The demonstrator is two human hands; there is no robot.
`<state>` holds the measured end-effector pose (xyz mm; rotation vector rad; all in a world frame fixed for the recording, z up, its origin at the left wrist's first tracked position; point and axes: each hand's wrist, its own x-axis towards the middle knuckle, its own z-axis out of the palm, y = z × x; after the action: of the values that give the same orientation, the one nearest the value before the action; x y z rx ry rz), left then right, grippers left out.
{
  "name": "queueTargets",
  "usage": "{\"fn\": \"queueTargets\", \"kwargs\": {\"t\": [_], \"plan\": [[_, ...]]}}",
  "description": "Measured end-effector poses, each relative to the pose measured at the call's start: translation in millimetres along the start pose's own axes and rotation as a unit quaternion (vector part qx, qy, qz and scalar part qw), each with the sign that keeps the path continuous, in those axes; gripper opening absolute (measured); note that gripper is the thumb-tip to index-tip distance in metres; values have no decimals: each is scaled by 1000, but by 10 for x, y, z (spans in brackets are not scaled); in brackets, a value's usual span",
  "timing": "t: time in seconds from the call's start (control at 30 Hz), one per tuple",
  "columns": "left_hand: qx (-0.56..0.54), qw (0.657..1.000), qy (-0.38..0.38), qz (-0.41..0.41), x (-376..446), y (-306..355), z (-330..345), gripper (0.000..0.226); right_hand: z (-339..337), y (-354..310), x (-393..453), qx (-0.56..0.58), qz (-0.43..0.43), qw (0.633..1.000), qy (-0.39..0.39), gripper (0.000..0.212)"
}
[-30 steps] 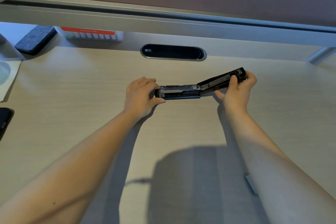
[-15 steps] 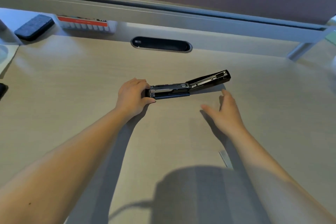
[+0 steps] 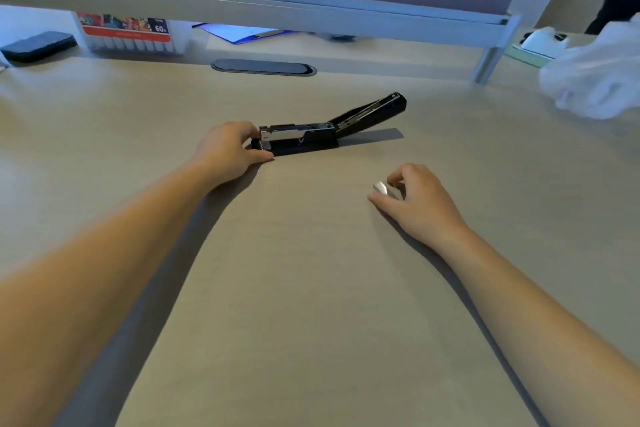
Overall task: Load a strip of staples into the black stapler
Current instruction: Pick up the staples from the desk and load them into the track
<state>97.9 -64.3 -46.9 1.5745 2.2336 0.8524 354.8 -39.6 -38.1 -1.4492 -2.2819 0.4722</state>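
The black stapler (image 3: 311, 140) lies on the desk with its lid swung back to the right, and the metal staple channel faces up. My left hand (image 3: 230, 149) grips its front, left end and holds it down. Lower right of it, my right hand (image 3: 414, 199) rests on the desk, fingers pinched around a short silver strip of staples (image 3: 382, 188). Most of the strip is hidden under my fingers.
A grey cable grommet (image 3: 263, 66) sits in the desk behind the stapler. A marker box (image 3: 128, 35) and a dark pad (image 3: 38, 46) stand at the back left. White cloth (image 3: 599, 76) lies at the far right. A partition runs along the back.
My right hand let go of the stapler lid, drew back toward me and closed on the staple strip. The left hand stayed on the stapler. The camera view shifted.
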Motion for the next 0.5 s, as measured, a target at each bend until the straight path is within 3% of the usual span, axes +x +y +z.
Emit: {"fn": "queueTargets", "kwargs": {"t": [0.17,0.5], "plan": [[-32,999,-5,-16,-290,58,13,34,5,-6,-145,-2,-13,999,34,15],[0,999,-35,22,-989,109,-151,23,-15,-561,-492,140,-168,976,10,14]]}}
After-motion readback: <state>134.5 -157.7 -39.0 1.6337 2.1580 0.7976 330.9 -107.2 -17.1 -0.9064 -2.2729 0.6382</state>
